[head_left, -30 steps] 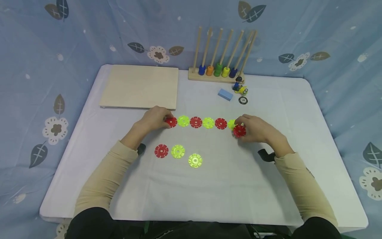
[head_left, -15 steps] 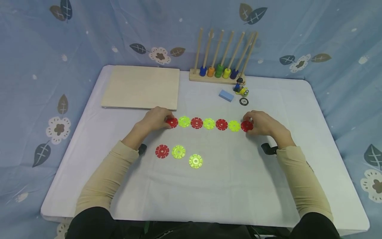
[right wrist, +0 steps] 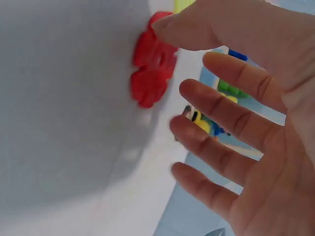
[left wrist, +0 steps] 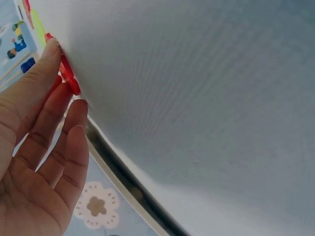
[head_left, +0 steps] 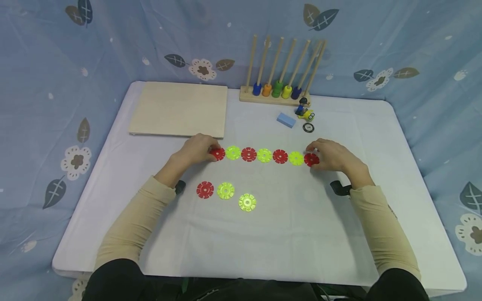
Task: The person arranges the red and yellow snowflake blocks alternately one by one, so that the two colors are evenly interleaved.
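Observation:
A row of notched plastic interlocking discs, red and lime green by turns, runs across the middle of the table in the head view. At its left end my left hand (head_left: 196, 149) holds a red disc (head_left: 219, 154) between thumb and fingertips, the thumb on its near edge. My right hand (head_left: 333, 156) is at the other end, over another red disc (head_left: 311, 159). In the right wrist view, the thumb rests on that red disc (right wrist: 150, 64) while the other fingers (right wrist: 216, 147) are spread apart from it. A green disc (head_left: 296, 158) lies just left of it.
Nearer me lie a loose red disc (head_left: 205, 190), a green disc (head_left: 225, 190) and another green disc (head_left: 247, 202). Behind are a wooden board (head_left: 178, 108), a peg stand (head_left: 275, 97) with coloured beads, a blue block (head_left: 286, 120), a toy figure (head_left: 302, 106) and a black ring-marked chip (head_left: 308, 127).
My right hand has moved right and slightly away from me, bringing the red disc from over the last green disc to the row's right end. The left hand has stayed in place.

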Tool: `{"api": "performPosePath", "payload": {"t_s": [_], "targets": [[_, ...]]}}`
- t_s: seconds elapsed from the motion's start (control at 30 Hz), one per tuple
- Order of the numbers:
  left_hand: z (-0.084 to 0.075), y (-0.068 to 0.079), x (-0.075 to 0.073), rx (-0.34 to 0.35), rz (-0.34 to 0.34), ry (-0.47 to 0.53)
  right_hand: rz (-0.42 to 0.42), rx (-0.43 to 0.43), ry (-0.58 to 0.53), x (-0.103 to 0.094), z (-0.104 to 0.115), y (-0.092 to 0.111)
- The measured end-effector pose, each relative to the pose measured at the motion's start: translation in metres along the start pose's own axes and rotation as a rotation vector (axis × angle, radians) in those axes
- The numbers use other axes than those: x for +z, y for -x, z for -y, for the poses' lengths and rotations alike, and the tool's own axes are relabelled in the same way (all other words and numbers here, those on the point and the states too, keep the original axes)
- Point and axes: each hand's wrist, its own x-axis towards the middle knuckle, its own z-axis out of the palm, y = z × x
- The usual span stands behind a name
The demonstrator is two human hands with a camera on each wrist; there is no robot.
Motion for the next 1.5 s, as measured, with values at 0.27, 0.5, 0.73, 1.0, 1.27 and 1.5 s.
{"api": "performPosePath", "payload": {"t_s": [0.27,0.5,0.73,1.0,1.27,1.5], "targets": [[0.000,-0.001,-0.001,0.000,0.001,0.001,-0.068,-0.149,0.072,0.004,0.035,0.002],[0.000,-0.002,0.000,-0.001,0.002,0.002,-0.082,-0.424,0.095,0.022,0.088,0.001],[-0.001,-0.001,0.000,-0.007,0.001,-0.009,0.045,-0.613,0.096,0.042,0.143,0.002],[-0.001,0.000,-0.001,-0.011,0.006,-0.005,0.129,-0.666,0.217,0.051,0.182,0.001],[0.000,0.000,-0.002,-0.008,0.013,-0.001,0.195,-0.611,0.256,0.052,0.194,0.002],[0.000,-0.001,-0.003,0.000,0.015,-0.003,0.191,-0.511,0.156,0.045,0.172,0.008]]}}
